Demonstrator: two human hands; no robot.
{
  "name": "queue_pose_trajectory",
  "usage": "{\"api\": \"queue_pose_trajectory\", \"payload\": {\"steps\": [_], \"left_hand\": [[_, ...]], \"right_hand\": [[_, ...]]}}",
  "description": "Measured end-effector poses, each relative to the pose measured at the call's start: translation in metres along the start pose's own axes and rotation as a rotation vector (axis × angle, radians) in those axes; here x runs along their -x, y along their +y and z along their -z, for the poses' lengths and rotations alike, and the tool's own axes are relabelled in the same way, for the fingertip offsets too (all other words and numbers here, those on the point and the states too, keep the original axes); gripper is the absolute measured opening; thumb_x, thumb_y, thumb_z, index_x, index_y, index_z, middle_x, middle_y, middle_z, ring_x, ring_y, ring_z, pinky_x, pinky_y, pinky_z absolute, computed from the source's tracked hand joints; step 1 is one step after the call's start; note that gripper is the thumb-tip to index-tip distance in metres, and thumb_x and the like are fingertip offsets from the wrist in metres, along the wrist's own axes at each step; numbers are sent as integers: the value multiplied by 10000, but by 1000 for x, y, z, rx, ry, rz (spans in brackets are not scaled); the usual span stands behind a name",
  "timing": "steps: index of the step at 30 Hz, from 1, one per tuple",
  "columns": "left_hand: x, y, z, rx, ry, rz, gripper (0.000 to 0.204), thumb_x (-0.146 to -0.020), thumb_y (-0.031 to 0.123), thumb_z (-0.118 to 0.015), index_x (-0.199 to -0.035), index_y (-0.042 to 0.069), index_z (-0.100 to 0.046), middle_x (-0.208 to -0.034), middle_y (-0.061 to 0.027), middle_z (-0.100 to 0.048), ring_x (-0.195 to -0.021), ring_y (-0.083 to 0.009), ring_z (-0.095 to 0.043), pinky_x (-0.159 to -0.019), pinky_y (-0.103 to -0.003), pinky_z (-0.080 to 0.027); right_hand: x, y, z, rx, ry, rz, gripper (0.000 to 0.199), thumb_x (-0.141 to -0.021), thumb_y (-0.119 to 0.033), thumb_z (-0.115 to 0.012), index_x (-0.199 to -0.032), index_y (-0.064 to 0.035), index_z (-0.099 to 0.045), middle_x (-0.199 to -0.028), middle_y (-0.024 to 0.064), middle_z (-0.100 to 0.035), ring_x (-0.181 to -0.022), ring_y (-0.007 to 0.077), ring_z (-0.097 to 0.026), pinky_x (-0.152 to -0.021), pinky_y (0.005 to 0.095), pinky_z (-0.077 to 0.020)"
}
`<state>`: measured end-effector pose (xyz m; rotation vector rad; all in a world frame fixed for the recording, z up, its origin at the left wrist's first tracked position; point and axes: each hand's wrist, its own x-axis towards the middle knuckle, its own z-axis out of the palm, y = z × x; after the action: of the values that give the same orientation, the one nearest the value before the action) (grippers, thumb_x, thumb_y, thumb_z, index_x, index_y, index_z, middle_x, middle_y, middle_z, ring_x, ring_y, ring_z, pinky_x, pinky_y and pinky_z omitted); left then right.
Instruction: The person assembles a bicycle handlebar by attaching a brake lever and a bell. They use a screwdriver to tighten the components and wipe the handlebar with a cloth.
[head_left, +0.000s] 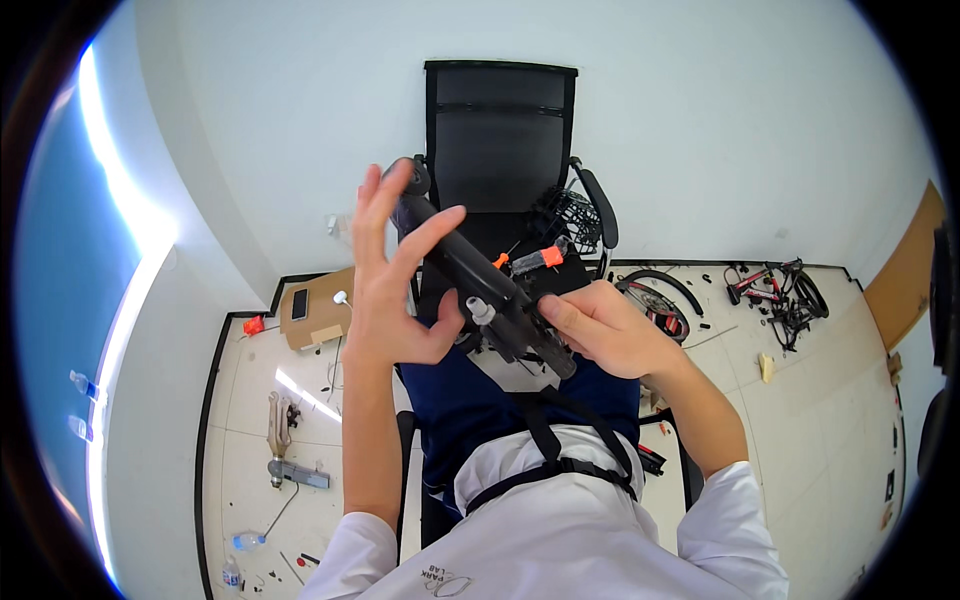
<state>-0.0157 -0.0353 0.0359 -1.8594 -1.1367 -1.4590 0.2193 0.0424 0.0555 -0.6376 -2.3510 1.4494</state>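
A thick black tubular part (470,262) slants across in front of me, above my lap. One end has a round black cap, and a short grey knob (481,310) sticks out of its side. My right hand (605,330) is closed on the lower end, with the thumb on top and the other fingers mostly hidden. Beside the upper half is my left hand (385,280), its fingers spread and stretched out. Its fingertips overlap the capped end in view, and its thumb points toward the grey knob; I cannot tell whether they touch.
A black mesh chair (500,150) faces me, with an orange-and-grey tool (538,260) and a black basket (565,215) on it. Cardboard with a phone (300,304) lies at left, near metal parts (280,430). Bicycle parts (780,297) and a wheel (660,305) are at right.
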Motion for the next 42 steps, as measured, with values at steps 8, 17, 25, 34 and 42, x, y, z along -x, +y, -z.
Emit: {"api": "queue_pose_trajectory", "payload": {"steps": [8, 17, 25, 34, 42], "left_hand": [[19, -16, -48, -201, 412, -94, 276, -672, 91, -801, -698, 79, -526, -652, -34, -542, -710, -257, -622, -935, -518, -468], [55, -27, -93, 148, 347, 110, 215, -622, 104, -751, -613, 76, -538, -541, -29, -478, -525, -218, -531, -592, -322, -486], [56, 31, -108, 843, -82, 837, 62, -755, 34, -537, -696, 30, -557, -669, -71, -627, -535, -126, -537, -579, -237, -459], [48, 42, -90, 1943, -517, 1030, 134, -620, 153, -503, -566, 80, -404, -452, -70, -428, -428, -227, -484, -580, -369, -473], [50, 35, -92, 2222, -915, 985, 163, -610, 176, -536, -575, 90, -402, -427, -70, -444, -368, -206, -471, -511, -344, -481]], "right_hand": [[18, -30, -9, -68, -237, -132, 555, -1034, -402, -442, -624, -29, -464, -545, -56, -352, -517, 58, -290, -454, 269, -262], [9, -13, -5, -204, -136, -171, 577, -1038, -427, -410, -619, -40, -500, -516, -46, -387, -474, 62, -335, -451, 258, -281], [-20, -15, 10, 90, 125, 141, 563, -1039, -404, -412, -759, 27, -641, -599, 33, -605, -531, 89, -513, -521, 259, -435], [-38, -4, 14, 727, 477, 515, 427, -977, -305, -548, -685, 6, -539, -475, 143, -453, -398, 306, -483, -413, 368, -359], [-20, -10, 66, 1438, 483, 924, 479, -852, -392, -693, -595, -105, -408, -451, 15, -380, -362, 207, -401, -361, 323, -269]]}}
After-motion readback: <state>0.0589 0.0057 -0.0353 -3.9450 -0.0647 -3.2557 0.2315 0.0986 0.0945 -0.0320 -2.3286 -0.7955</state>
